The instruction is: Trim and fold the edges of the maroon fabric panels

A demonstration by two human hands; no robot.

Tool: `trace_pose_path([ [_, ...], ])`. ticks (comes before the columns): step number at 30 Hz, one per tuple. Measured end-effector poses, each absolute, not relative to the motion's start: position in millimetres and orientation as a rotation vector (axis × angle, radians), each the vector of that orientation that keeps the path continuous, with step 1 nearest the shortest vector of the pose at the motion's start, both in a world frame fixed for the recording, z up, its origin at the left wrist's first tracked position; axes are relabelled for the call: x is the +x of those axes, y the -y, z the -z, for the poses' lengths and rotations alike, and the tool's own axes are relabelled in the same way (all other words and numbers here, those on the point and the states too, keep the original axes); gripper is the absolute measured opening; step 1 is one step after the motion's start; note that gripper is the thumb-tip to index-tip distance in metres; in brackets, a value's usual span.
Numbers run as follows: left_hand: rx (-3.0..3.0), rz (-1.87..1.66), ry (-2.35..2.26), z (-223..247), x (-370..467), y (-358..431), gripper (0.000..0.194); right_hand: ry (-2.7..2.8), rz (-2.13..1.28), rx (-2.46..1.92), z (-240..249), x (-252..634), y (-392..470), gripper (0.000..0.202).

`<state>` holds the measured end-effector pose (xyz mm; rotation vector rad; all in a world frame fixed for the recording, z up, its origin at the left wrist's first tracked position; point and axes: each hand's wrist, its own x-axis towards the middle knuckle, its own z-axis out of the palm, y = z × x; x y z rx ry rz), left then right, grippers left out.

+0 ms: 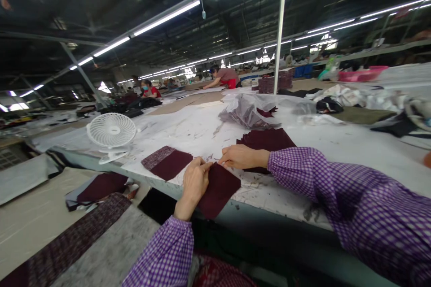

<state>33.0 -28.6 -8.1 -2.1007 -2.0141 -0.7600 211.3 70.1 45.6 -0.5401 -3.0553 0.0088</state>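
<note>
A maroon fabric piece [220, 188] hangs partly over the table's front edge. My left hand [197, 178] grips its left side, thumb on top and fingers closed. At its upper corner, my right hand [240, 157] is closed in a pinch; what lies between those fingertips is too small to make out. Just behind my right hand rests a stack of maroon fabric pieces [269, 139], partly covered by the hand and sleeve. Left of my left hand, another maroon piece with a speckled band [170, 163] lies flat on the table.
A white fan [112, 132] stands at the table's left edge. Behind the stack lies a clear plastic bag [247, 110]. A pole [280, 31] rises from the table. Folded fabric [101, 188] rests on a lower surface at left. A person [224, 77] leans over a table farther back.
</note>
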Motion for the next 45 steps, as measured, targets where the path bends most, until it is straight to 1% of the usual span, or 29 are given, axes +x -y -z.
trace_pose_path([
  [7,-2.123,0.397,1.951,-5.5,40.4,32.4,0.036,3.075,0.005,-0.528,-48.0,211.0,-67.6,0.026],
  [11,-2.120,0.324,1.910,-6.5,41.0,32.1,0.036,3.007,0.023,-0.559,-45.8,208.9,-67.6,0.028],
  [14,-2.125,0.352,1.882,-3.6,40.7,30.9,0.036,2.905,0.005,-0.499,-39.7,205.3,-67.5,0.034],
  [21,-2.170,0.547,1.908,0.7,33.5,26.8,0.031,2.961,0.125,-0.397,-28.2,199.7,-64.5,0.027],
  [25,-2.202,0.773,1.918,5.6,10.3,40.2,0.024,2.997,0.129,-0.367,-33.2,200.1,-63.4,0.027],
  [28,-2.179,0.946,1.858,11.9,-6.8,55.9,0.024,3.022,0.105,-0.366,-36.0,199.6,-61.8,0.030],
  [30,-2.164,0.997,1.823,14.9,-12.4,64.1,0.024,3.039,0.137,-0.368,-36.1,198.5,-60.4,0.034],
  [38,-2.146,0.941,1.819,15.8,-11.0,69.6,0.032,3.185,0.383,-0.363,-47.6,188.8,-51.0,0.047],
  [45,-2.173,0.849,1.784,17.3,-15.2,68.3,0.034,3.345,0.420,-0.357,-70.9,164.5,-33.8,0.059],
])
